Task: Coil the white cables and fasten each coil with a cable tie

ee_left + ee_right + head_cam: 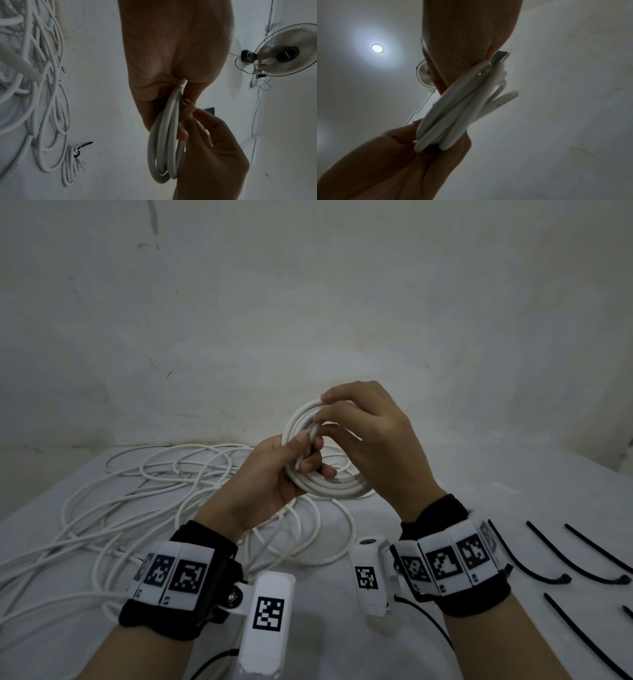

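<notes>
Both hands are up over the table (pixel 445 491), and between them sits the coil (pixel 329 484), a neat ring of white cable held clear of the surface, just in front of the wall (pixel 308 302). The left hand (pixel 270 474) has it from the left side, fingers and thumb curled round the bundled turns. In the left wrist view the strands run straight down out of that grip as a tight loop (pixel 164 148). The right hand (pixel 370 440) comes in from the right, fingertips pinching the turns at the top of the ring, right beside the left thumb. From the right wrist camera the turns lie stacked side by side (pixel 453 115), with one cut cable end (pixel 508 96) poking out free to the right.

Down on the table, left of the hands, the loose cable (pixel 120 508) sprawls in wide tangled loops. Over on the near right lie the ties (pixel 548 553), black, side by side, none of them touching the coil. The left wrist view also catches a finished bundle (pixel 73 162) with a black tie round it, at the far edge of the tangle, and a fan (pixel 288 54) on the wall.
</notes>
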A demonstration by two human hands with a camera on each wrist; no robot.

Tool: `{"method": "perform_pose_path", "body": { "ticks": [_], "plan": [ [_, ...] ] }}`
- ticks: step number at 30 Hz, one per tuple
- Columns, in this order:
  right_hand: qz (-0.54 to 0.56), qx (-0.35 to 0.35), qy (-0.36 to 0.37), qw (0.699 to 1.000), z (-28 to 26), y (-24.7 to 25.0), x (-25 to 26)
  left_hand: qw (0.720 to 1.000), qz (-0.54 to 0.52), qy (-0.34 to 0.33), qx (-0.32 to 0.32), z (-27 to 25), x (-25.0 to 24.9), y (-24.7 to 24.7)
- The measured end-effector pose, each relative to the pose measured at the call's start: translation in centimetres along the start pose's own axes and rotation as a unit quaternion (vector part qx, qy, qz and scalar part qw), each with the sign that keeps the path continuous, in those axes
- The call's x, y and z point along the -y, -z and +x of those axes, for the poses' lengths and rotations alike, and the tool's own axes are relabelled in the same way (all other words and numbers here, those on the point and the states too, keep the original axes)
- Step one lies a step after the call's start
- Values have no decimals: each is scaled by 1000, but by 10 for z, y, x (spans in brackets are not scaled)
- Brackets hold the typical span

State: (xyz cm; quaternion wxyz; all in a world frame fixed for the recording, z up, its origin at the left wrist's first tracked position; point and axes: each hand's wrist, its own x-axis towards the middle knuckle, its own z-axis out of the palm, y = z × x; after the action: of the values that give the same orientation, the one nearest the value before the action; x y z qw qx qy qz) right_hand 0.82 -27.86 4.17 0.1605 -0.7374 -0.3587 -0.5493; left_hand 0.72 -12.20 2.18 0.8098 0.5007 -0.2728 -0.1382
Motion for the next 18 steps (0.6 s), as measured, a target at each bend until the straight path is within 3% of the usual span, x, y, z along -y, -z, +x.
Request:
{"method": "perform_pose_path", "body": {
  "ticks": [5,12,16,18],
  "plan": [
    [17,17,-16,1000,-1,-2,4,999,36,0,6,-2,-6,3],
    [33,-27,-73,996,-1,0,1,998,61,2,3,-4,-7,4],
    [99,-29,-95,990,-2,2,-5,999,43,-1,-1,-1,-2,5],
    [152,-16,-141,978,-2,3,-7,1000,30,-1,1,-1,0,5]
  ]
}}
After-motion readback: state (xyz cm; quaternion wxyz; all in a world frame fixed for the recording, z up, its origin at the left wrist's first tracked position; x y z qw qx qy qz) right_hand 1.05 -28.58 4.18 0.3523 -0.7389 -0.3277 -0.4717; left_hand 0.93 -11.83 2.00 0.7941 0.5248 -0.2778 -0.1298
